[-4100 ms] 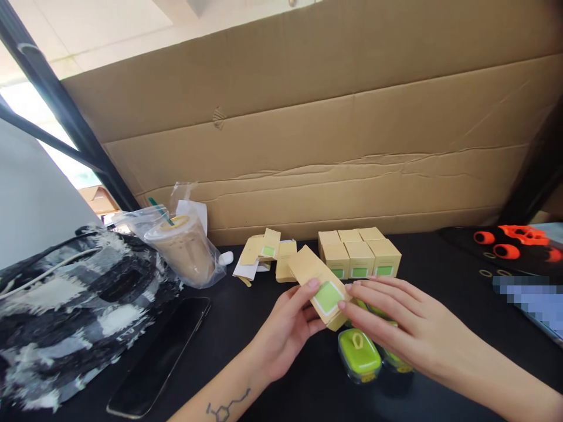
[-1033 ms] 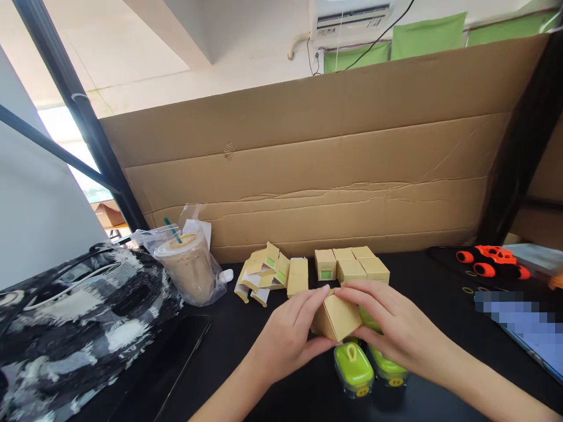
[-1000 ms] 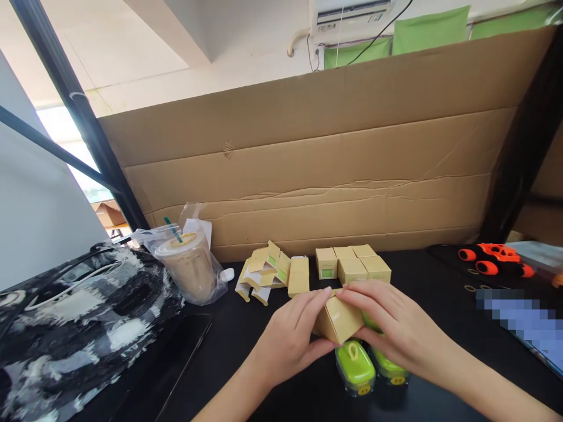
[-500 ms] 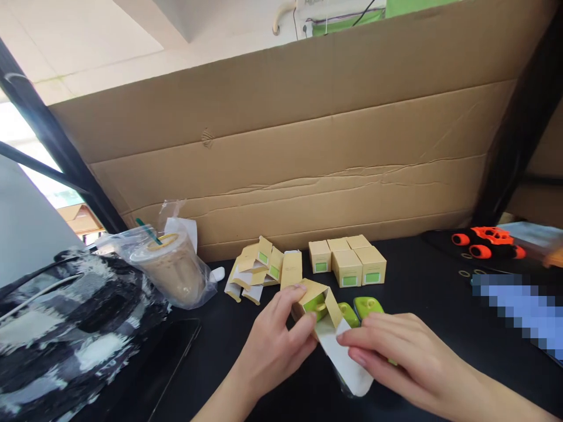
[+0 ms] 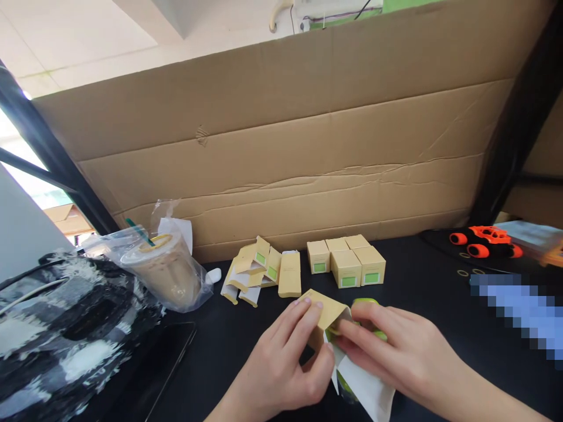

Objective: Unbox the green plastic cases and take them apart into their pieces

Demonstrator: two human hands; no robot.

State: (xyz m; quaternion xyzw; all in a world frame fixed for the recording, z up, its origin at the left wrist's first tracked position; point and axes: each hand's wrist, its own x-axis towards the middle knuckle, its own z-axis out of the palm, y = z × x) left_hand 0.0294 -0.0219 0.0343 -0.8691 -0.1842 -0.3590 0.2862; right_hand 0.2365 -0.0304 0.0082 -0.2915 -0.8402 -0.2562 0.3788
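My left hand [image 5: 288, 357] grips a small tan cardboard box [image 5: 325, 309], with its fingers over the top and its thumb below. The box is tilted, its open end facing right. At that opening, my right hand [image 5: 391, 346] has its fingertips closed on a green plastic object [image 5: 334, 332], mostly hidden by the fingers and the box walls. A white paper sheet [image 5: 372, 387] hangs below the opening, under the right hand. Behind the right fingers, another green plastic object [image 5: 366, 300] shows in part.
Several closed small boxes [image 5: 349, 268] stand in a group behind my hands. Flattened boxes [image 5: 251, 266] lie left of them, beside an upright box [image 5: 289, 275]. A bagged drink cup [image 5: 165, 269], a phone [image 5: 153, 366] and an orange toy car [image 5: 486, 240] lie further out.
My right fingers have moved left from the white paper into the box opening. The box has turned a little, and the paper has shifted down and right.
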